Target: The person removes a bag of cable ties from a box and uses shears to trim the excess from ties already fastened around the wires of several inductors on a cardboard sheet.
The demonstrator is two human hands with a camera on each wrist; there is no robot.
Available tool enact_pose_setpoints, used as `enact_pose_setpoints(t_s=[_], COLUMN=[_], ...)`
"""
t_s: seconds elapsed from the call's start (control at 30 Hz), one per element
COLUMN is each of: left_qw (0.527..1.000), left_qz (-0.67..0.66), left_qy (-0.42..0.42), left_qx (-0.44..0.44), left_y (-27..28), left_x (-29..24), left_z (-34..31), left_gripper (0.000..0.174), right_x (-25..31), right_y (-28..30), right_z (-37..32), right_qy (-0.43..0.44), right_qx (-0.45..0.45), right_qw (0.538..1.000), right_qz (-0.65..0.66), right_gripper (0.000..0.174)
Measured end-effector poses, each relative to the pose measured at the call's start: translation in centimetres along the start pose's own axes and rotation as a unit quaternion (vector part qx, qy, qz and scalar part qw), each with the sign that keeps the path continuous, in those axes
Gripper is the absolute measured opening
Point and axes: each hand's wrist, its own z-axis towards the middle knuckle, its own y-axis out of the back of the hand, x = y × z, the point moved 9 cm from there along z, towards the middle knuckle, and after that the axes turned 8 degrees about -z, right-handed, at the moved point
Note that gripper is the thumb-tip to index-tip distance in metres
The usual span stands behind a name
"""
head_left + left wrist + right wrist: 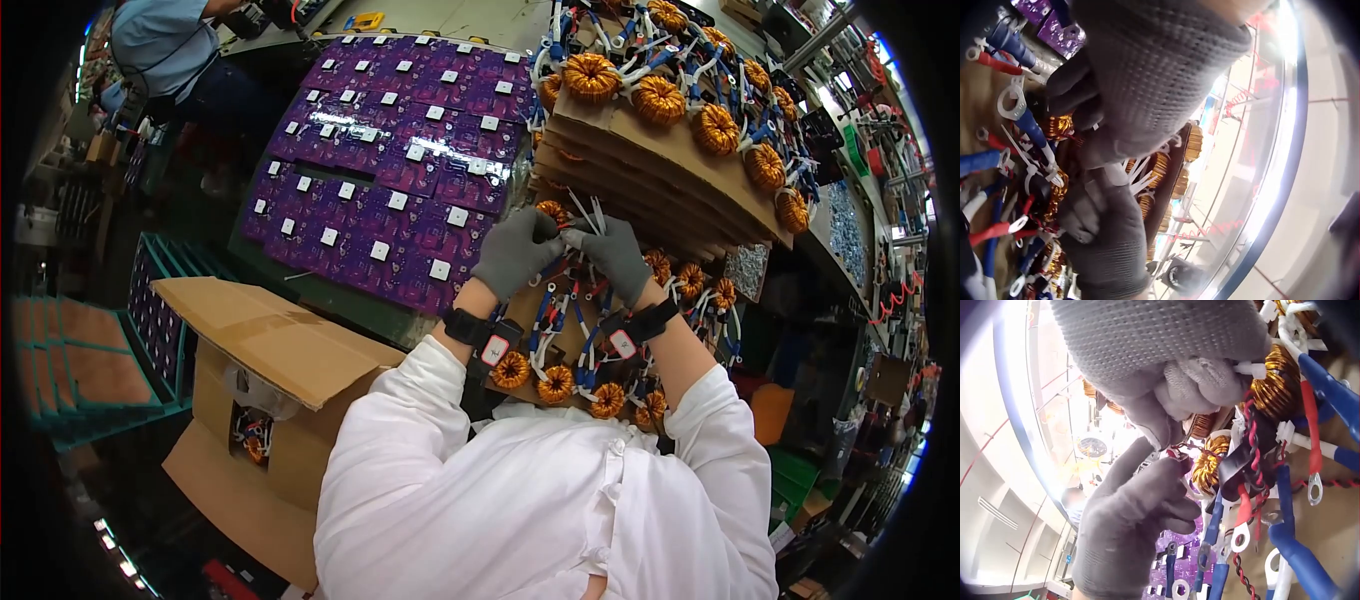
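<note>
Both hands wear grey gloves and meet over a cardboard sheet (560, 340) covered with orange toroidal coils with red and blue leads. My left hand (543, 233) grips one coil (551, 211) from the left; in the right wrist view its fingers (1147, 481) pinch close to a thin red-and-black twisted wire (1252, 456). My right hand (582, 241) pinches a white cable tie (587, 214) on that coil, and the tie's head (1251, 369) shows at its fingertips (1210, 384). Loose tie tails (1142, 177) stick out between the two gloves.
A stack of cardboard sheets (650, 160) loaded with more coils (590, 75) rises just behind the hands. Purple circuit boards (390, 170) cover the table at left. An open cardboard box (270, 350) stands at lower left. Another person (160, 40) works at far left.
</note>
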Motion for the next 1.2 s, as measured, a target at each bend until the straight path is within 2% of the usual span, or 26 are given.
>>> enact_pose_setpoints(t_s=[0.07, 0.13, 0.2, 0.23, 0.27, 0.37, 0.43, 0.47, 0.5, 0.53, 0.57, 0.6, 0.63, 0.67, 0.7, 0.73, 0.77, 0.8, 0.83, 0.87, 0.93, 1.0, 1.03, 1.07, 1.13, 1.2], left_qw=[1.0, 0.967, 0.971, 0.975, 0.974, 0.97, 0.973, 0.971, 0.958, 0.943, 0.942, 0.94, 0.936, 0.932, 0.955, 0.991, 0.986, 0.995, 0.996, 0.995, 0.997, 0.989, 0.99, 0.993, 0.998, 0.999], left_qz=[0.024, 0.147, 0.145, 0.142, 0.141, 0.076, 0.18, 0.184, 0.222, 0.26, 0.262, 0.264, 0.28, 0.295, 0.221, 0.016, -0.161, -0.08, -0.027, 0.026, 0.082, 0.149, 0.134, 0.117, 0.057, 0.012], left_qy=[-0.006, -0.202, -0.184, -0.167, -0.17, -0.215, -0.127, -0.132, -0.137, -0.142, -0.134, -0.139, -0.15, -0.162, -0.123, -0.113, -0.042, -0.029, -0.032, -0.057, 0.007, -0.011, 0.029, -0.013, -0.022, 0.011], left_qx=[-0.013, -0.054, -0.052, -0.045, -0.042, -0.083, 0.071, 0.075, 0.114, 0.153, 0.163, 0.166, 0.151, 0.137, 0.156, 0.071, 0.02, -0.059, -0.079, -0.082, -0.011, -0.009, -0.016, -0.013, 0.012, 0.032], left_y=[-0.1, -0.5, -0.8, -1.1, -1.4, 0.0, -1.6, -0.9, -1.1, -1.5, -1.9, -1.7, -0.9, -0.2, 0.6, 2.2, 3.3, 4.6, 4.9, 4.2, 0.5, -3.2, -3.3, -3.4, -3.7, -3.1], left_x=[-0.4, -2.8, -2.1, -1.5, -1.4, -1.8, -0.4, -1.1, -1.5, -1.6, -0.6, -1.2, -2.2, -3.0, -2.7, -0.9, 1.0, 1.6, 1.6, 1.3, 4.0, 5.2, 5.0, 4.8, 6.5, 7.1], left_z=[-0.1, -0.7, 0.1, 0.4, 0.3, -1.0, -1.4, -2.1, -3.1, -3.9, -3.9, -4.1, -4.2, -4.0, -2.9, -1.3, 0.1, 1.7, 3.0, 4.0, 6.2, 6.7, 6.4, 6.4, 7.2, 7.2], left_gripper=[0.032, 0.035, 0.033, 0.031, 0.031, 0.03, 0.034, 0.034, 0.038, 0.043, 0.051, 0.051, 0.049, 0.046, 0.038, 0.032, 0.032, 0.044, 0.045, 0.047, 0.049, 0.049, 0.05, 0.052, 0.055, 0.046], right_x=[-0.3, -0.5, -0.5, -0.4, 0.0, 0.7, 1.8, 3.2, 5.6, 7.8, 8.3, 10.0, 10.6, 10.9, 10.3, 9.5, 8.7, 7.4, 5.4, 3.1, -2.5, -8.3, -12.1, -17.6, -23.0, -25.7], right_y=[0.6, 0.6, -0.6, -1.4, -1.3, -2.5, -1.6, -1.3, 0.0, 2.0, 4.2, 6.6, 9.1, 11.2, 13.7, 15.6, 17.2, 18.8, 20.0, 21.1, 21.5, 20.6, 20.3, 19.9, 16.4, 13.1], right_z=[0.0, -0.4, -1.5, -1.6, -1.9, -2.5, -3.6, -4.4, -5.8, -7.9, -9.8, -12.3, -14.8, -17.5, -20.4, -23.3, -25.6, -28.3, -30.4, -32.5, -35.8, -38.3, -39.4, -40.4, -40.9, -39.1], right_qy=[-0.003, -0.006, -0.027, 0.037, 0.037, 0.003, 0.013, 0.023, 0.071, 0.05, 0.043, 0.078, 0.057, 0.107, 0.077, 0.089, 0.117, 0.081, 0.058, 0.036, -0.032, -0.118, -0.153, -0.204, -0.287, -0.27], right_qx=[-0.023, -0.043, -0.041, -0.043, -0.047, 0.035, 0.062, 0.089, 0.051, 0.026, 0.017, -0.021, -0.068, -0.108, -0.155, -0.222, -0.259, -0.332, -0.356, -0.38, -0.392, -0.424, -0.465, -0.461, -0.416, -0.365], right_qw=[0.999, 0.997, 0.999, 0.998, 0.998, 0.999, 0.998, 0.992, 0.996, 0.998, 0.995, 0.991, 0.992, 0.979, 0.978, 0.963, 0.953, 0.938, 0.932, 0.924, 0.918, 0.896, 0.871, 0.863, 0.863, 0.885], right_qz=[0.033, 0.066, 0.018, 0.03, 0.03, 0.024, -0.029, -0.085, -0.03, -0.002, 0.094, 0.102, 0.093, 0.134, 0.116, 0.125, 0.105, 0.059, 0.045, 0.031, 0.051, 0.059, 0.045, 0.019, 0.018, 0.103], right_gripper=[0.021, 0.021, 0.019, 0.017, 0.017, 0.016, 0.017, 0.018, 0.02, 0.02, 0.022, 0.025, 0.031, 0.037, 0.037, 0.035, 0.035, 0.035, 0.034, 0.033, 0.033, 0.031, 0.03, 0.031, 0.032, 0.036])
